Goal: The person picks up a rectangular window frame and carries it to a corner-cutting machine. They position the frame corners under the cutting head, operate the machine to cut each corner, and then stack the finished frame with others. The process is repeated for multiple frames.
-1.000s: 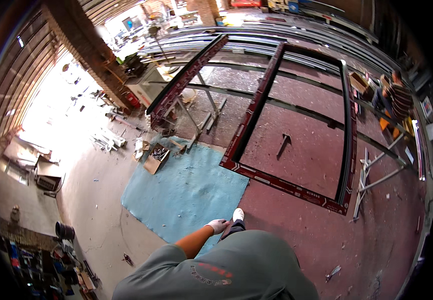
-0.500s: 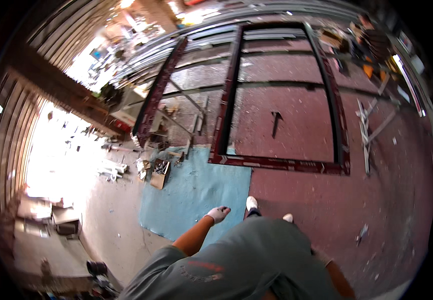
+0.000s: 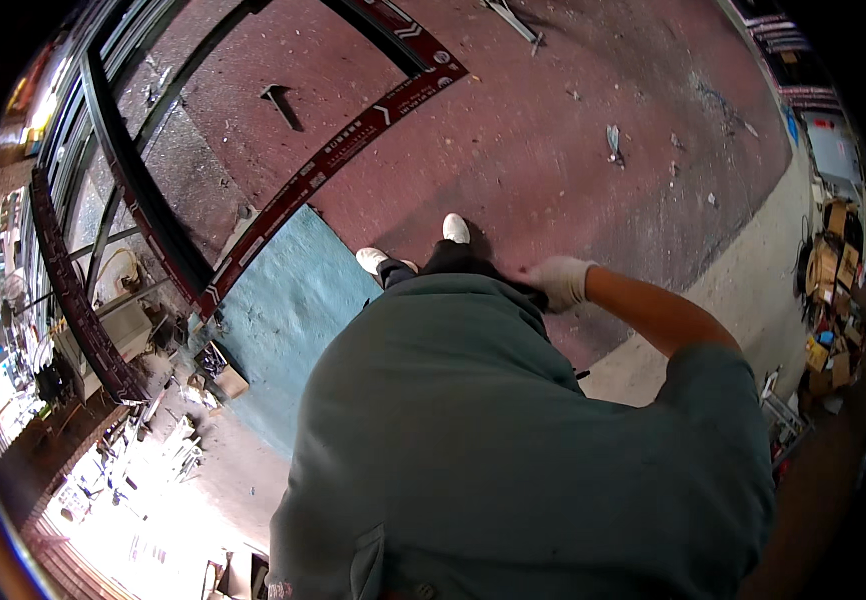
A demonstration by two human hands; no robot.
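Observation:
My right hand [image 3: 561, 282], in a white glove, is held by my right hip, its fingers curled inward beside the dark trousers [image 3: 453, 260]. What it holds, if anything, is hidden under the fingers. My left hand is out of sight. Ahead to the left stands a large dark metal frame [image 3: 338, 150] with maroon printed film along its bars. A dark T-shaped or hammer-like piece [image 3: 281, 107] shows through the frame's opening.
A pale blue sheet [image 3: 288, 290] covers part of the maroon floor [image 3: 573, 150]. An open carton [image 3: 223, 370] of small parts sits at its left edge. A metal stand [image 3: 513, 22] is at the top. Cardboard and clutter [image 3: 833, 280] line the right side.
My view has turned right, so the frame and blue sheet now lie farther left. My gloved right hand has come into view; my left hand has gone out of it.

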